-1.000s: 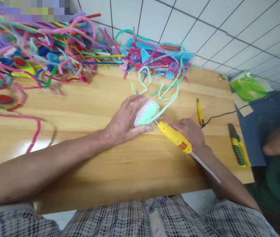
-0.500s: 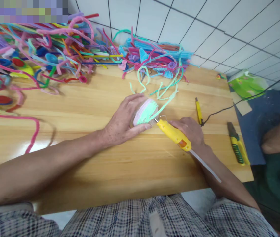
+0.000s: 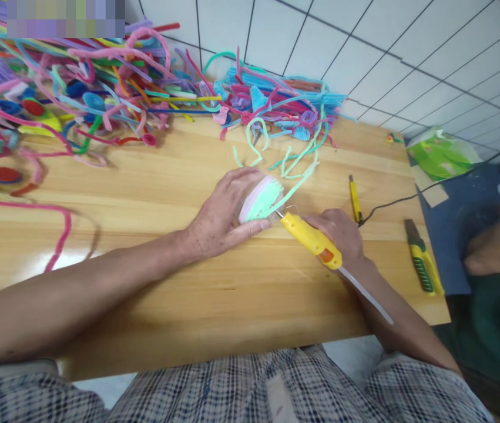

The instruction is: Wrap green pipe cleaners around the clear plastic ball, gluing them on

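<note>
In the middle of the head view, my left hand is wrapped around a rounded piece covered with pipe cleaners, mint green on one part and pale lilac on the other. A loose mint green pipe cleaner trails from it toward the back right. My right hand grips a yellow hot glue gun, its metal nozzle at the right edge of the green part. Whether the tip touches the piece I cannot tell. A translucent glue stick sticks out of the gun's rear over my right forearm.
Tangled colourful pipe cleaners cover the back left, with a blue and pink bundle beside them. A yellow cutter and green-yellow pliers-like tool lie at right, near a black cord. Another person's arm is beyond the table's right edge.
The view has shifted very slightly. Both hands, the wrapped piece and the glue gun keep nearly the same positions.
</note>
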A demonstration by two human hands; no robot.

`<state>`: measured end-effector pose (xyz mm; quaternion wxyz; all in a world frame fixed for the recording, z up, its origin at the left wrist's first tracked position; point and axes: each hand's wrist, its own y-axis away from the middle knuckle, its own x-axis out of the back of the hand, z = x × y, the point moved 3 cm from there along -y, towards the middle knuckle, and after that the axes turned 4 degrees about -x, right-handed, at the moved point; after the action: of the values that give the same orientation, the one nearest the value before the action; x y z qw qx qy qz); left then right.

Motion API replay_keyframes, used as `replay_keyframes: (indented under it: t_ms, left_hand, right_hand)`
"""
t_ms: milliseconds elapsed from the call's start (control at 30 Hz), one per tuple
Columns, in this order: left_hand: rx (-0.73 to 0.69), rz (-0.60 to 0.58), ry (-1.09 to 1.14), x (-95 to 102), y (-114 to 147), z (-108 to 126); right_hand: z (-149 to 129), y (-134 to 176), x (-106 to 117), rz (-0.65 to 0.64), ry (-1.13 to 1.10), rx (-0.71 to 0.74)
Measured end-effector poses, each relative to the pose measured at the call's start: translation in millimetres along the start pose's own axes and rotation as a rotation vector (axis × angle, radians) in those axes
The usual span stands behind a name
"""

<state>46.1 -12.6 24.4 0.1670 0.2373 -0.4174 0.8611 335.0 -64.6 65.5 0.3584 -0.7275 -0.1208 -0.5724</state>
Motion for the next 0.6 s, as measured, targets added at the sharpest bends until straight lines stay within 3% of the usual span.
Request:
replay_keyframes:
  t_ms: [167, 233, 433, 600]
  left_hand:
    - [-0.011, 0.037, 0.011, -0.6, 0, 1]
    - [-0.002, 0.029, 0.013, -0.8, 0, 0]
    - [-0.013, 0.036, 0.015, 0.6, 0, 0]
    - [-0.004, 0.017, 0.018, -0.2, 1, -2]
  right_hand:
    - [-4, -4, 0, 0.1, -0.034, 0.044]
    - [-2, -2, -2, 0.074, -0.048, 0.035]
    - [11, 8, -13, -0.109, -0.007, -0.183]
    - [11, 8, -13, -0.03, -0.046, -0.116]
